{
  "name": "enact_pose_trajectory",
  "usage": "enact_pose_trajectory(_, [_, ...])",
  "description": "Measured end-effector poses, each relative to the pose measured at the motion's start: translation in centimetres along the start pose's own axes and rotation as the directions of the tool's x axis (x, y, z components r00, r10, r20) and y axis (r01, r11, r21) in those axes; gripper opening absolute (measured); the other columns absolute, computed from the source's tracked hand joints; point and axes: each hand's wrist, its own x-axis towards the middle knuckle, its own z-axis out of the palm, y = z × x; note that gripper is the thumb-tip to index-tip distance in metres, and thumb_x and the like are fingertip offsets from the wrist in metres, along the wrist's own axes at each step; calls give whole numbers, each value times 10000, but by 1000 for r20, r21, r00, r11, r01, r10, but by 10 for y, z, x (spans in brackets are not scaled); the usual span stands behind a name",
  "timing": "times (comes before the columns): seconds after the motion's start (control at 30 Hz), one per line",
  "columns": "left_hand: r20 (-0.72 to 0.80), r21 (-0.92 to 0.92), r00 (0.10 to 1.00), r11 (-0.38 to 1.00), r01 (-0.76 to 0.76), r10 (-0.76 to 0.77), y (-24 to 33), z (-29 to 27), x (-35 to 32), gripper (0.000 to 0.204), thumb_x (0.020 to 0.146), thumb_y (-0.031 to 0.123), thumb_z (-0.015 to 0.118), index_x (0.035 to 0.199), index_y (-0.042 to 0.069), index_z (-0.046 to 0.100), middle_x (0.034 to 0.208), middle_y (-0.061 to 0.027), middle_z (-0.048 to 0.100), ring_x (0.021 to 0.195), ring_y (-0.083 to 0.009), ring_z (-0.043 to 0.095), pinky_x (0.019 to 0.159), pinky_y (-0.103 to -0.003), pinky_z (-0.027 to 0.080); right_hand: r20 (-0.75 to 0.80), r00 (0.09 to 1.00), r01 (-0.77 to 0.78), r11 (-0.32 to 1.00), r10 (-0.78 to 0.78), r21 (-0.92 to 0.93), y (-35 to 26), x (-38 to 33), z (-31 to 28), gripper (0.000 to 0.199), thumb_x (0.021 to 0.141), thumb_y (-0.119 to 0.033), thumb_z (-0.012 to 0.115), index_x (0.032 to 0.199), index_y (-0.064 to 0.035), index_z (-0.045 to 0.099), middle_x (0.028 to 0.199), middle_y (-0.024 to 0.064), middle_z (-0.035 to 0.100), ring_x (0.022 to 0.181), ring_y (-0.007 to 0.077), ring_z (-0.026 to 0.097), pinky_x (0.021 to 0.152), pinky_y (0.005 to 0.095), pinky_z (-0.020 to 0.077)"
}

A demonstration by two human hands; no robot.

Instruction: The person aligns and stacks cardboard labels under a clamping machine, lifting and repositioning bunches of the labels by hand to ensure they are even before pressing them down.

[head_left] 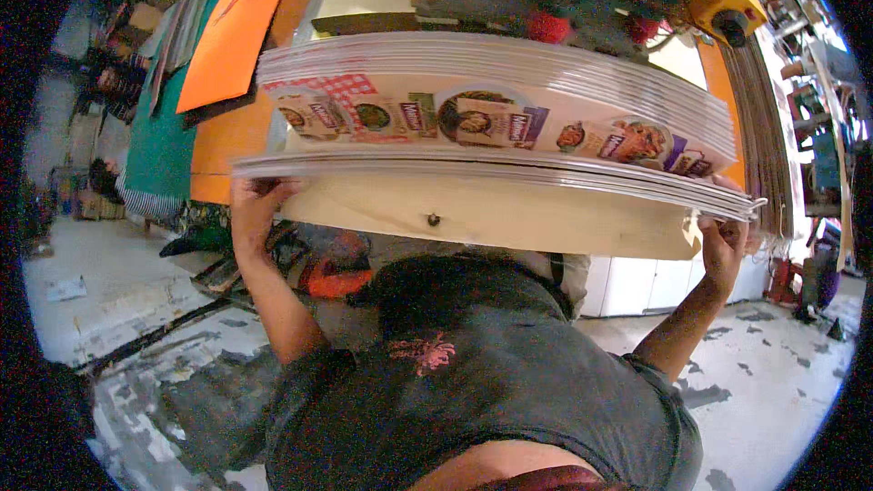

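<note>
Both my hands are on a thin bundle of white-edged printed sheets (491, 168) that stretches across in front of my chest. My left hand (259, 209) grips its left end, fingers curled at the edge. At the other end my right hand (725, 236) pinches the corner, its fingertips partly behind the sheets. Just beyond the bundle is a thicker stack of sheets (509, 64), with food pictures (473, 118) showing on its near face. Below the bundle runs a pale wooden board (546, 218) with a dark knot or hole.
An orange sheet (238, 41) lies on a green surface (155, 159) at the left. Dark machinery with red round parts (548, 27) stands beyond the stack. A yellow box with a black knob (727, 5) is at the far right. More stacked sheets (768, 145) lie right of the stack.
</note>
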Motion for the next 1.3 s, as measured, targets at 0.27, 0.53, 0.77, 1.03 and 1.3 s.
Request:
enact_pose_trajectory(0.27, [-62, -363, 904, 834, -415, 423, -7, -13, 7, 506, 886, 379, 860, 1164, 18, 639, 1124, -104, 670, 1086, -234, 667, 997, -379, 506, 92, 995, -36, 992, 25, 121, -24, -3, 10, 876, 914, -428, 805, 1546, 43, 424, 1373, 192, 655, 1237, 254, 651, 1106, 414, 489])
enact_pose_trajectory(0.53, [-247, -659, 928, 654, -372, 279, 4, 36, 9, 621, 998, 658, 599, 1152, 57, 578, 1188, -106, 610, 1110, -243, 626, 1015, -418, 524, -81, 991, 127, 919, -104, 375, -5, -15, 45, 460, 1088, -310, 586, 1407, 3, 479, 1280, 186, 633, 1238, 291, 616, 1119, 449, 454])
enact_pose_trajectory(0.77, [-209, -719, 958, 633, -287, 198, 15, 26, 18, 541, 1056, 599, 545, 1141, 73, 640, 1139, -73, 679, 1053, -245, 668, 982, -435, 545, -124, 989, 115, 938, -78, 328, -22, -9, 45, 609, 1037, -266, 649, 1511, 35, 413, 1266, 172, 648, 1231, 267, 634, 1114, 426, 478])
enact_pose_trajectory(1.03, [-424, -587, 896, 713, -383, 133, 30, 45, 24, 420, 1065, 475, 510, 1053, 72, 630, 988, -80, 662, 942, -252, 670, 870, -469, 576, -155, 987, 15, 940, 41, 342, -32, -17, 44, 839, 898, -301, 836, 1559, -1, 414, 1364, 120, 644, 1269, 230, 612, 1139, 393, 444])
enact_pose_trajectory(1.3, [-556, -366, 804, 806, -466, 213, 23, 52, 30, 482, 1047, 475, 460, 1093, 28, 635, 992, -131, 678, 936, -289, 678, 879, -451, 575, -406, 914, 86, 978, -2, 189, -23, -37, 41, 650, 962, -271, 775, 1479, -25, 467, 1383, 138, 600, 1164, 209, 636, 1036, 356, 486])
